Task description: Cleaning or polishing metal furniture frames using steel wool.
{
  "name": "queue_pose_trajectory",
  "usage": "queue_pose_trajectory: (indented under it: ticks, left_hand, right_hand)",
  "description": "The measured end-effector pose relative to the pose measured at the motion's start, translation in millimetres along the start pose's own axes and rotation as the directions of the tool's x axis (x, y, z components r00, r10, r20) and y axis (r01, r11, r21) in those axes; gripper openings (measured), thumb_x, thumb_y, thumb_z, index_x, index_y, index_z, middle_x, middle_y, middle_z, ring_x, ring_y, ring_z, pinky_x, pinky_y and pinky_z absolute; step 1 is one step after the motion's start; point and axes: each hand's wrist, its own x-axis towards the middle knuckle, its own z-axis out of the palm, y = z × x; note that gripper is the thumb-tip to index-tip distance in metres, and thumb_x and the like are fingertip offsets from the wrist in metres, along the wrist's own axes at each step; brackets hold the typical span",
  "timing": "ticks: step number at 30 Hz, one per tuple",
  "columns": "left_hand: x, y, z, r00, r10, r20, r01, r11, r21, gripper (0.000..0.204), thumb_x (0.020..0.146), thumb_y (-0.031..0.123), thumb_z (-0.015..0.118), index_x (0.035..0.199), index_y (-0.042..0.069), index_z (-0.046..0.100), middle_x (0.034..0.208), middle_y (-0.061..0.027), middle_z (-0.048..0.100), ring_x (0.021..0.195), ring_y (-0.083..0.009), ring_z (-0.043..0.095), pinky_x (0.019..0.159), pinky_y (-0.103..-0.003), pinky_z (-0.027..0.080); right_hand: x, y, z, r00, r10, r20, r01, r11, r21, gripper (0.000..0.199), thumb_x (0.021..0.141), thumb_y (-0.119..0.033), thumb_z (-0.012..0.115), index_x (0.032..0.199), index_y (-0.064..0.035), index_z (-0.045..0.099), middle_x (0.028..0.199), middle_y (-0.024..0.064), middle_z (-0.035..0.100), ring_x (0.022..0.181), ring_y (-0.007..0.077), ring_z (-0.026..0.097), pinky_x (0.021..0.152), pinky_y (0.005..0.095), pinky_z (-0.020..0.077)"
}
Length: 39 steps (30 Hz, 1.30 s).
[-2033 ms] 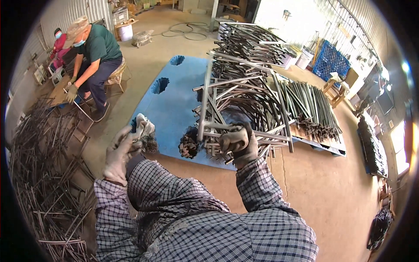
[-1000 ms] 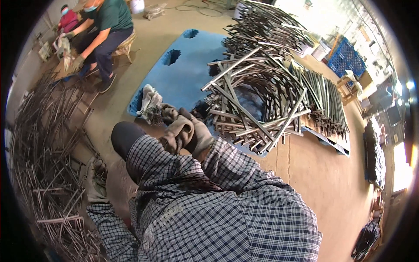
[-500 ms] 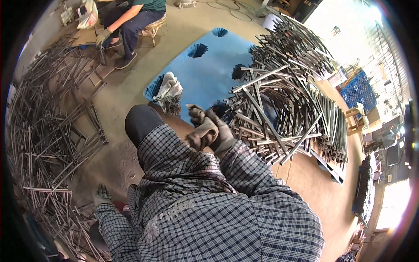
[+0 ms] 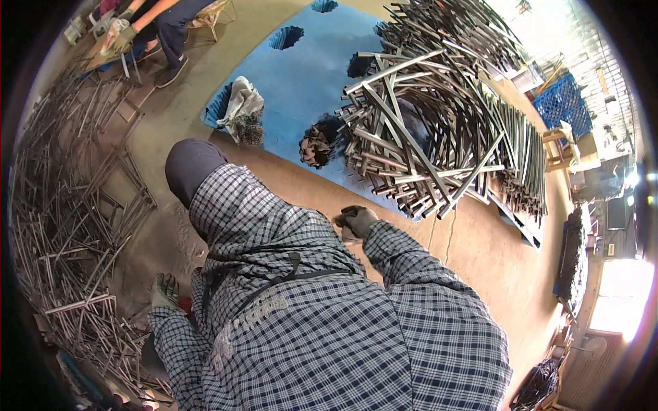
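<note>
My left hand [image 4: 164,293], in a dirty grey work glove, is low at the left beside my plaid shirt, its fingers stretched out and holding nothing I can see. My right hand [image 4: 358,222] is over the floor in front of the blue pallet, its dark fingers curled in. A pale scrap seems to show below them, too blurred to name. Crumpled brown cloth [image 4: 315,145] sits in a hole of the blue pallet [image 4: 288,89]. On the pallet's left corner, a whitish cloth [image 4: 242,98] lies by a dark bristly bundle [image 4: 248,129].
Metal tubes [image 4: 439,123] lie heaped across the pallet's right side, with ends jutting out. A tangle of metal frames [image 4: 68,219] covers the floor at left. A co-worker's gloved hand [image 4: 125,35] is at far left, near a chair [image 4: 212,17]. A blue crate [image 4: 563,109] stands at right.
My right hand has moved back from the pallet, and the brown cloth it held is no longer plainly in it. Brown cloth now shows in the pallet hole. The view has shifted.
</note>
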Motion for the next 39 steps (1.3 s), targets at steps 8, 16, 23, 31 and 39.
queue_pose_trajectory:
  ticks: [8,16,23,31,39]
  left_hand:
    - [24,11,20,0.989,-0.123,-0.077,0.1,0.963,-0.251,0.053,0.099,0.033,0.034,0.144,0.006,0.026,0.147,-0.0113,0.03,0.137,-0.0235,0.028,0.114,-0.037,0.022]
    - [3,26,9,0.984,-0.177,-0.027,0.178,0.982,0.061,0.05,0.099,0.03,0.032,0.144,0.008,0.027,0.146,-0.0111,0.032,0.135,-0.0246,0.03,0.113,-0.037,0.025]
    - [-1,50,50,0.743,-0.5,-0.445,0.214,0.808,-0.549,0.055,0.098,0.032,0.038,0.145,0.008,0.025,0.145,-0.0108,0.033,0.133,-0.0255,0.033,0.112,-0.037,0.026]
    - [4,78,87,0.634,-0.571,-0.522,0.246,0.789,-0.564,0.056,0.097,0.035,0.039,0.145,0.009,0.025,0.144,-0.0104,0.034,0.134,-0.025,0.032,0.112,-0.036,0.025]
    - [11,94,115,0.615,-0.586,-0.528,0.408,0.809,-0.423,0.046,0.097,0.032,0.042,0.136,0.007,0.04,0.127,-0.0087,0.05,0.116,-0.0217,0.051,0.099,-0.036,0.042]
  right_hand:
    - [46,150,-25,0.833,-0.465,0.301,0.552,0.738,-0.388,0.034,0.088,-0.028,0.064,0.065,-0.004,0.058,0.055,0.0064,0.043,0.045,0.017,0.028,0.047,0.0429,0.0283]
    - [84,108,-34,0.901,-0.321,0.291,0.433,0.644,-0.63,0.024,0.083,-0.03,0.057,0.092,-0.0116,0.069,0.082,0.0075,0.064,0.079,0.0271,0.058,0.07,0.0392,0.0463]
    - [58,83,-52,0.927,-0.193,0.322,0.332,0.822,-0.463,0.035,0.092,-0.033,0.053,0.097,0.0005,0.063,0.06,0.0049,0.047,0.045,0.019,0.032,0.044,0.037,0.0302]
    - [59,84,-71,0.869,-0.114,0.481,0.134,0.991,-0.008,0.04,0.096,-0.031,0.044,0.101,0.0043,0.061,0.063,0.0077,0.054,0.043,0.0187,0.035,0.042,0.0331,0.0321]
    - [11,69,-99,0.832,-0.359,0.422,0.515,0.781,-0.352,0.044,0.095,-0.034,0.042,0.112,0.002,0.06,0.071,0.0107,0.059,0.049,0.0188,0.042,0.046,0.0323,0.0357]
